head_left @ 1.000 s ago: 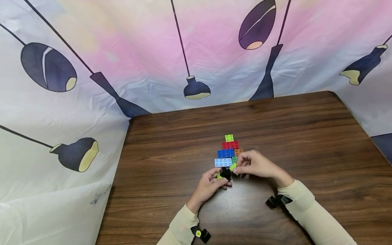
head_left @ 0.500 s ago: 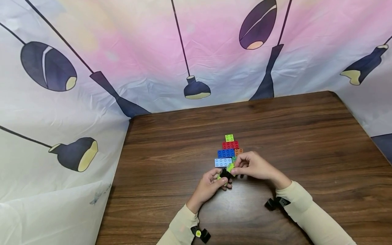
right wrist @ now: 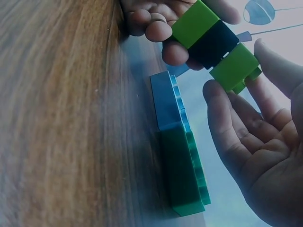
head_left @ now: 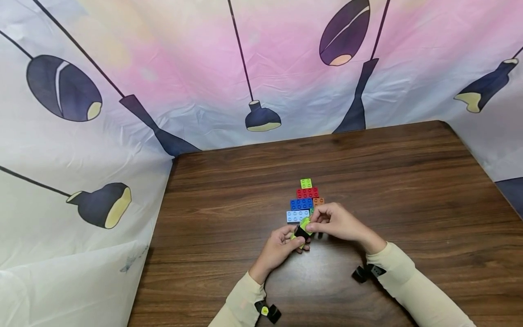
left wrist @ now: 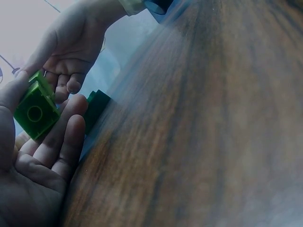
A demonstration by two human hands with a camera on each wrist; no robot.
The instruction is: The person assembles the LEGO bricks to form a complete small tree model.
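Black block [right wrist: 214, 45] between lime blocks [right wrist: 235, 65] (left hand [head_left: 279, 246], right hand [head_left: 338, 222] gripping).

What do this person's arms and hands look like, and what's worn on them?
The left hand and right hand are bare. Long cream sleeves cover the forearms. Each carries a black strap with a small black block; the left one also shows a round yellow mark.
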